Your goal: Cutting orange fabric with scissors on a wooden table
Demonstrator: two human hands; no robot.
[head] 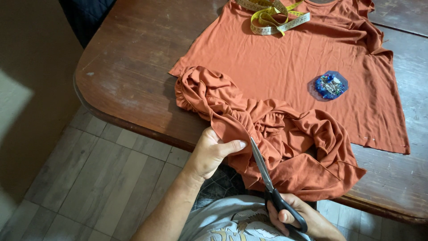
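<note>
At the near edge of the worn brown wooden table (129, 80), the left hand (211, 151) pinches a gathered rust-orange fabric strip (272, 134). The right hand (296, 216) grips black-handled scissors (267, 178), blades against the fabric; no cut shows yet, judging by the intact folds.

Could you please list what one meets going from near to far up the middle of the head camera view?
Right hand on black-handled scissors → bunched orange fabric → flat orange garment → yellow measuring tape.
</note>
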